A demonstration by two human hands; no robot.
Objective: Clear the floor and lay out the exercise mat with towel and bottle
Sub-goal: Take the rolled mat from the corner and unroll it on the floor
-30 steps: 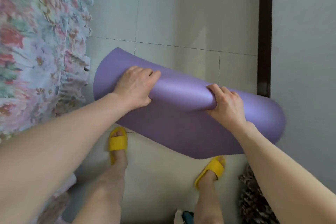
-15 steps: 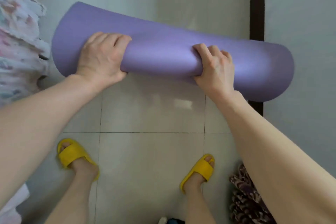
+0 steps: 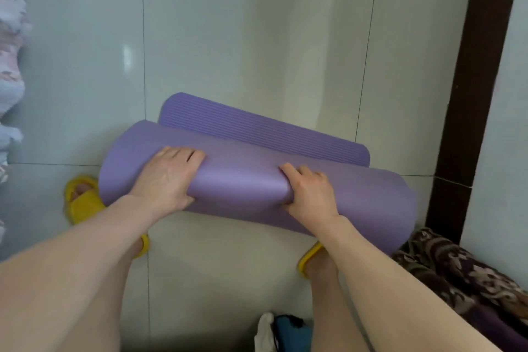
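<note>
A purple exercise mat, still mostly rolled, lies low across the pale floor tiles in front of my feet. Its ribbed loose end spreads flat on the floor beyond the roll. My left hand grips the roll's left part, fingers over the top. My right hand grips it right of the middle. At the bottom edge, a white cloth and a blue object lie between my legs; I cannot tell what they are.
My feet wear yellow slippers, one at each end of the roll. Flowered bedding hangs along the left edge. A dark door frame stands at the right, with a dark patterned blanket at its foot.
The mat went from held up in the air to down at the floor, and its ribbed end has come loose and spread forward. Both hands kept their grip.
</note>
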